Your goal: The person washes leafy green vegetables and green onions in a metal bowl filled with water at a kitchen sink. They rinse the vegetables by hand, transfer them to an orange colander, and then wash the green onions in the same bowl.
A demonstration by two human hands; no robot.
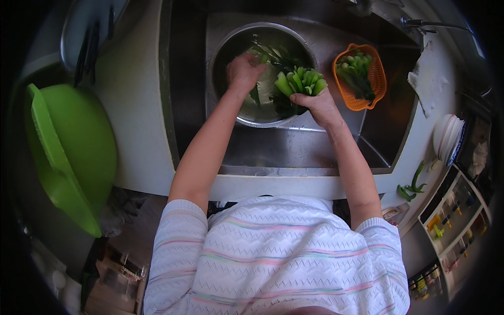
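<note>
A round steel basin of water stands in the sink, with loose leafy greens in it. Over its left side is my left hand, thumb and fingers closed around a pale green stalk; the water blurs what lies below. My right hand grips a thick bunch of leafy greens at the basin's right rim. The cut stem ends point up and the dark leaves hang down towards the water. To the right, an orange plastic basket holds more leafy greens.
The stainless steel sink surrounds the basin. On the left counter stands a large green plastic basin, tilted, near dark-handled utensils. Right of the sink are a white cloth, stacked bowls, green peppers and a faucet.
</note>
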